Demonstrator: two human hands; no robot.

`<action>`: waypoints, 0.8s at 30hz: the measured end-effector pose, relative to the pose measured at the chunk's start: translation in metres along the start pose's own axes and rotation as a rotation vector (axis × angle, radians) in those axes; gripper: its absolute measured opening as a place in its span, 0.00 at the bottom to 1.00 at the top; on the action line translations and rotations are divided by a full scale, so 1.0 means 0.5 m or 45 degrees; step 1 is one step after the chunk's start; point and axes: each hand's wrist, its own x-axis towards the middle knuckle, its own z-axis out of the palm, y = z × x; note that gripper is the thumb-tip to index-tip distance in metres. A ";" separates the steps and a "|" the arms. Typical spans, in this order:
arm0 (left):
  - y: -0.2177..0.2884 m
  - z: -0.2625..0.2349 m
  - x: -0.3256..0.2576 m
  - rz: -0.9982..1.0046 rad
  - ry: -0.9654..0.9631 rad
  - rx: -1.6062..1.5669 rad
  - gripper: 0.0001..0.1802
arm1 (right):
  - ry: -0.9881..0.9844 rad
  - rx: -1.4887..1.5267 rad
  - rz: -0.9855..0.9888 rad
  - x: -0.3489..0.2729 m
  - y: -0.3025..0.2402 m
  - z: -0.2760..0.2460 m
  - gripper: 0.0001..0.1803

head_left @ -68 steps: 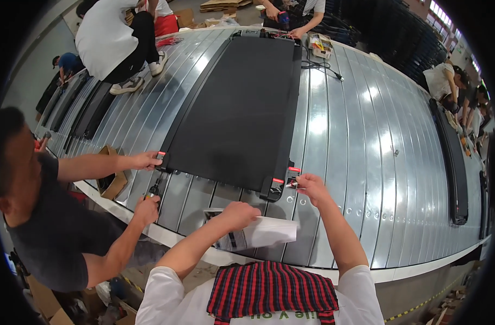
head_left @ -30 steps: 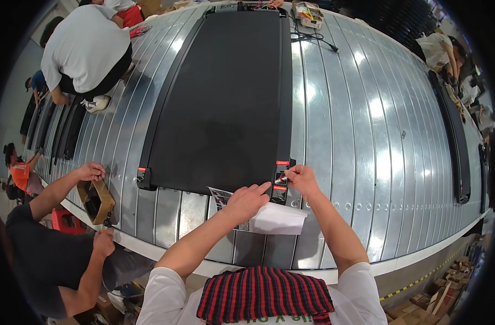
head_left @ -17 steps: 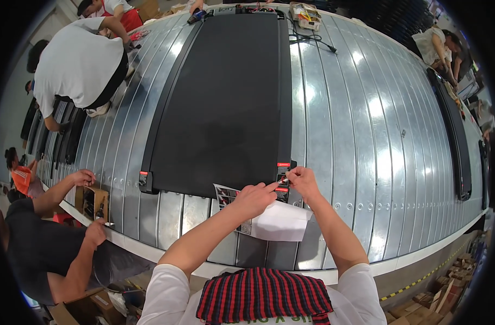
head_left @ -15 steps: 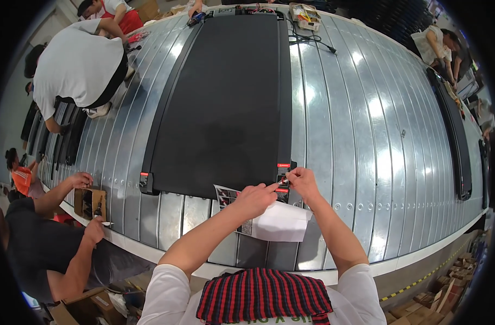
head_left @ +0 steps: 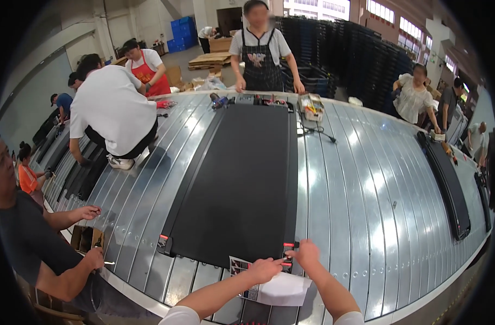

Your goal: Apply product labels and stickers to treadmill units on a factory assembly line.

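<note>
**Both hands busy at the near corner of the big black panel**

The person works on the near right corner of the long black panel. It looks like the step of fixing or checking the small end piece there, the one with little red marks. Both hands meet at that spot.

The left hand points its fingers at the end piece, from about 8 o'clock of it. Its grip is pinched close, but I cannot tell if it holds anything. The right hand sits at 3 o'clock of the piece and touches it. Its grip looks curled on the corner.

Next, I think, the hands need a small, careful push or pull, right on that piece.

The panel is flat, dark and very long. It lies on the shiny ribbed metal desk, running off toward 12 o'clock. A white paper sheet lies just under the hands, at 6 o'clock. The other near corner has red marks too.
</note>
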 end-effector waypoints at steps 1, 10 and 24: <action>-0.003 -0.007 0.003 -0.005 0.012 0.009 0.07 | -0.084 -0.025 0.100 0.002 0.007 0.001 0.31; -0.019 -0.015 -0.001 -0.026 0.019 -0.076 0.07 | -0.018 0.682 0.342 0.051 0.054 0.104 0.32; 0.048 -0.070 -0.301 -0.405 0.526 -0.996 0.15 | 0.091 0.917 0.253 -0.078 0.120 0.124 0.24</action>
